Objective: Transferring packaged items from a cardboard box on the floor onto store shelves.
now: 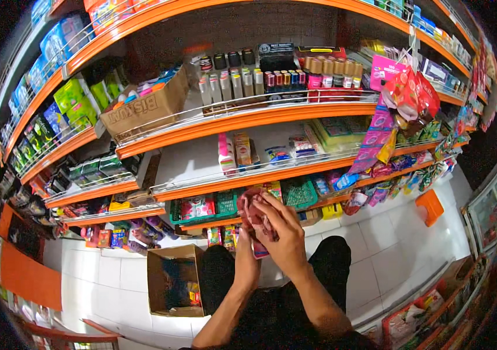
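Above my knees, my left hand [248, 262] holds a pink item, possibly a small pack, from below. My right hand [281, 223] presses a crumpled dark-red cloth or wrapper [250, 205] against it; the material is too blurred to tell. Behind my hands are green plastic baskets [299, 194] with packets in them, on a low shelf. On the white shelf [178, 168] above stand a pink and white package [226, 155] and an upright packet [242, 148]. Higher up are rows of small bottles [231, 85] and a cardboard box [143, 109] holding colourful items.
An open cardboard box [174, 308] stands on the tiled floor beside my left knee, with a few packets inside. Sachet strips [373, 138] and a red bag [412, 96] hang from the shelf at right. An orange object [429, 208] lies on the floor further right.
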Available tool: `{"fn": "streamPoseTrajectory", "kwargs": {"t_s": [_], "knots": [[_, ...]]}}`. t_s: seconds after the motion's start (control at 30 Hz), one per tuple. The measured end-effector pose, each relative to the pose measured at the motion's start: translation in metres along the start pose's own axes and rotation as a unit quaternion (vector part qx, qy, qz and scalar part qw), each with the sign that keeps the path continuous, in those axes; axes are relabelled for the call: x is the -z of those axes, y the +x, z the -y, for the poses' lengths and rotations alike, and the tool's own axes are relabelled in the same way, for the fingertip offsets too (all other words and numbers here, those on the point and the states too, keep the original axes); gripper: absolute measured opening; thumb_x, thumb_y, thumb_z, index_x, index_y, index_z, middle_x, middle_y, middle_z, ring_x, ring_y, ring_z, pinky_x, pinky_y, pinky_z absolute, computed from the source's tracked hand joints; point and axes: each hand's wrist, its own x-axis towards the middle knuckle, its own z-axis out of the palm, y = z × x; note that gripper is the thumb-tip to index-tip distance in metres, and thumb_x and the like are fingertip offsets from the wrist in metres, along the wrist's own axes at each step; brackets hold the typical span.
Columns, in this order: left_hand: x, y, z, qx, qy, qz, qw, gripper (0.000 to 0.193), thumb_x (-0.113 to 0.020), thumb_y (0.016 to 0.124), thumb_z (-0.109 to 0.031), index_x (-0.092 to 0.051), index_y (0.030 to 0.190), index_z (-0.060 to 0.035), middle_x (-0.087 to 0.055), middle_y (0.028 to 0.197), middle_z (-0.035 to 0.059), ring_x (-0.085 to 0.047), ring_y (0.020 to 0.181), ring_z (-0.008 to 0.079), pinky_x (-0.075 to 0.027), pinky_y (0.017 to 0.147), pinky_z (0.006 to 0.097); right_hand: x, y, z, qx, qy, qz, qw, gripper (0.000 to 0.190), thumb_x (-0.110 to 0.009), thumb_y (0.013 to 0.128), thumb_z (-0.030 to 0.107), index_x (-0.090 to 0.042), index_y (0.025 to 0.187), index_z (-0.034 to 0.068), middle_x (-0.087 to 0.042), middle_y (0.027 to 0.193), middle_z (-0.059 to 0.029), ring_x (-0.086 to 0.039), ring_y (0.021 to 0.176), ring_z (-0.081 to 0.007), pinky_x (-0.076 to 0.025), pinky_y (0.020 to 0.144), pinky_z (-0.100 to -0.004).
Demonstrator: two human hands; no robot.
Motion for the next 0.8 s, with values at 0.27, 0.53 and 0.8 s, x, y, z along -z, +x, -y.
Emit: {"fn": "streamPoseTrajectory", "kwargs": {"t_s": [0.27, 0.53, 0.8], "knots": [[0.002, 0.01, -0.016, 0.028, -0.114, 0.016, 0.993, 0.057, -0.021, 0.103, -0.049, -0.046, 0.133, -0.007, -0.056, 0.126, 0.0098, -0.055, 0.114, 0.0217, -0.043, 0.1, 0.0364, 0.01, -0.026, 0.011, 0.019, 0.001, 0.058, 0.998, 0.054, -0.075, 0.067, 0.0, -0.064, 0.12, 0.008, -0.057, 0.128, -0.0112, -0.057, 0.109, -0.0326, -0.047, 0.092, -0.0413], [-0.01, 0.003, -0.011, -0.078, 0.045, 0.021, 0.996, 0.051, -0.029, 0.104, -0.044, -0.042, 0.136, -0.0058, -0.053, 0.127, 0.0084, -0.053, 0.113, 0.0195, -0.042, 0.1, 0.0348, 0.028, 0.006, 0.006, -0.066, 0.11, 0.011, 0.992, 0.045, -0.071, 0.075, 0.001, -0.062, 0.118, 0.004, -0.063, 0.117, -0.0123, -0.061, 0.104, -0.0226, -0.048, 0.089, -0.0317], [0.003, 0.017, -0.019, -0.08, 0.114, -0.037, 0.99, 0.05, -0.029, 0.104, -0.046, -0.046, 0.127, -0.0048, -0.053, 0.114, 0.0078, -0.05, 0.102, 0.0165, -0.041, 0.092, 0.0309, 0.029, -0.02, -0.003, -0.147, 0.181, 0.055, 0.971, 0.045, -0.071, 0.077, 0.003, -0.057, 0.121, 0.002, -0.066, 0.1, -0.0071, -0.059, 0.09, -0.0093, -0.049, 0.08, -0.026]]}}
